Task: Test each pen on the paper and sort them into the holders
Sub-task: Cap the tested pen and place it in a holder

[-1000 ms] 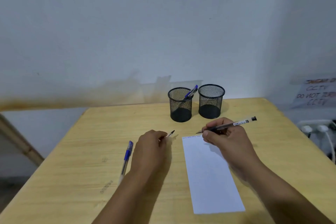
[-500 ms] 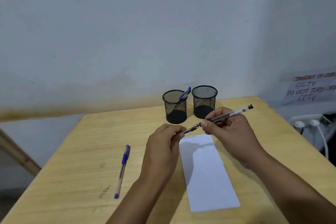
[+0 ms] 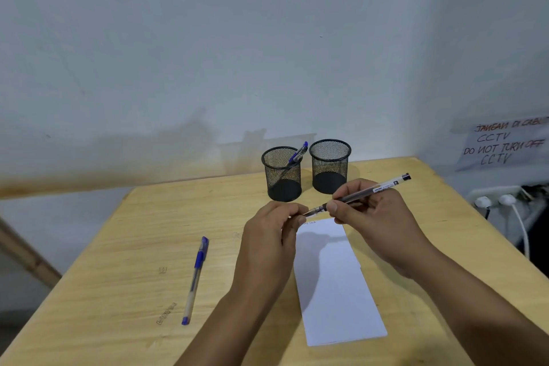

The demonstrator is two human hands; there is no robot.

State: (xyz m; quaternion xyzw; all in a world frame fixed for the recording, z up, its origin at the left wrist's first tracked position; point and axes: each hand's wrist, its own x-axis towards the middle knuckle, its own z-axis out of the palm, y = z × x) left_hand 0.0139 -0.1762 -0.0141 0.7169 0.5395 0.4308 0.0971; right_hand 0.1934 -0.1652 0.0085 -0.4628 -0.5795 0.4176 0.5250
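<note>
Light: soft, even, dim-cool indoor.
Shadows: hands cast a soft grey shadow on the paper (image 3: 335, 282); holders (image 3: 283, 174) throw faint ones on the wall (image 3: 208, 53).
Glare: faint sheen at top of wall.
Distortion: wide-angle bend at desk (image 3: 118, 261) edges.
Focus: sharp centre, softer edges.

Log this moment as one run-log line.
right hand: holds black pen | left hand: at pen tip | left holder: one blue pen | right holder: empty | table: blue pen, paper
</note>
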